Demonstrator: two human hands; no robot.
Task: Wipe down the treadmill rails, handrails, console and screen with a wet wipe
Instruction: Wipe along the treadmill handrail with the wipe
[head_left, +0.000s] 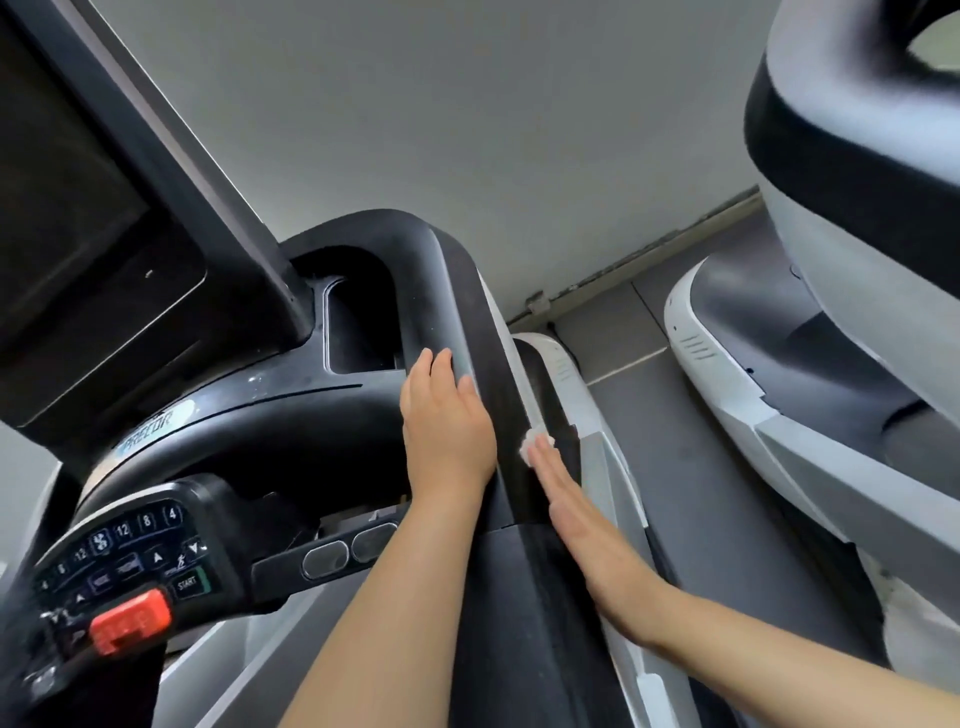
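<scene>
Along the right side of the treadmill, the black handrail (457, 291) runs as one long bar: it curves out of the console (270, 415) at upper centre, then descends toward the lower edge of the view, so its long axis points away from the person and slightly left. Both hands lie on this bar, one on each flank. Left of it stands the dark screen (78, 218), with the keypad (124, 545) and its red stop button (130, 621) below; neither hand is near these. A second machine (831, 312) stands well apart to the right, across a strip of grey floor (623, 338).

The left hand (447, 421) rests flat on the inner flank of the rail, fingers straight and together, gripping nothing. The right hand (587, 525) lies flat along the outer flank, fingers extended up the bar, pressing the wet wipe (532, 441) under its fingertips; only a small white bunch of the wipe shows beyond them. The wipe thus touches the rail's pale outer edge, just beside the left hand and ahead of the right. Judged from this layout, the right hand is the working one, and the stroke lies along the bar, with the upper curve beyond the wipe apparently not yet covered.
</scene>
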